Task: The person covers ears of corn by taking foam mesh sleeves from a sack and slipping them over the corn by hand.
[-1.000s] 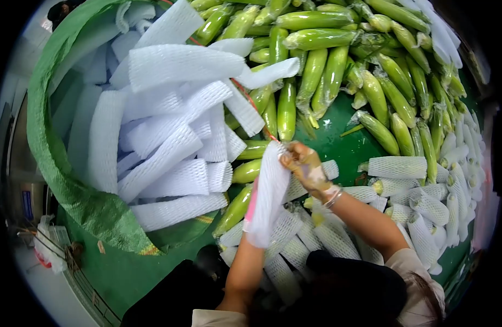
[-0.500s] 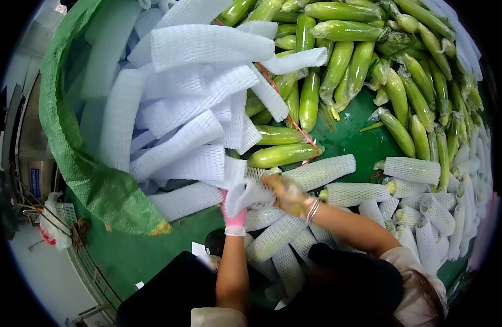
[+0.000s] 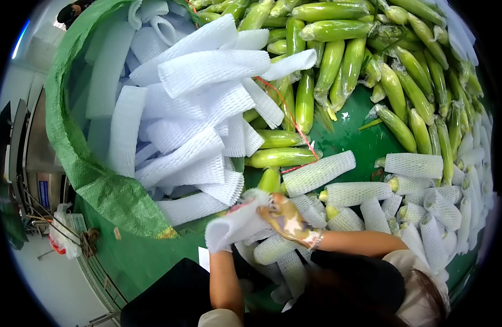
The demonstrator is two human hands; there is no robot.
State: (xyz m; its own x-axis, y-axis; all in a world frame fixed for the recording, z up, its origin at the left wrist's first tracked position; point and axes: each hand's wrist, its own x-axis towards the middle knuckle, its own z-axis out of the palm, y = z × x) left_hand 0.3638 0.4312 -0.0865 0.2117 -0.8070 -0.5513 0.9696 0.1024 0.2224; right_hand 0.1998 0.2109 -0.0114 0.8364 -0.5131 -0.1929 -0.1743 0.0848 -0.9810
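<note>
My left hand (image 3: 241, 207), in a pink glove, is mostly hidden inside a white foam net sleeve (image 3: 229, 230). A green corn cob (image 3: 269, 181) in clear film stands out at the far end of that sleeve. My right hand (image 3: 286, 218), in a stained glove, is closed at the right side of the sleeve, by the cob's lower part. Net-wrapped cobs (image 3: 275, 248) lie just below and to the right of my hands. Left of them, loose foam sleeves (image 3: 191, 210) spill from a green sack.
The green woven sack (image 3: 106, 188) fills the left. Film-wrapped cobs (image 3: 338, 30) are piled at the back and right, netted cobs (image 3: 414, 164) at the lower right. A red string (image 3: 294, 122) crosses the green surface (image 3: 351, 122). A plastic bag (image 3: 63, 234) hangs at far left.
A netted cob now lies beyond my hands. My left hand has gone into another sleeve, and a bare cob's end shows at it. My right hand has moved slightly down, next to that sleeve.
</note>
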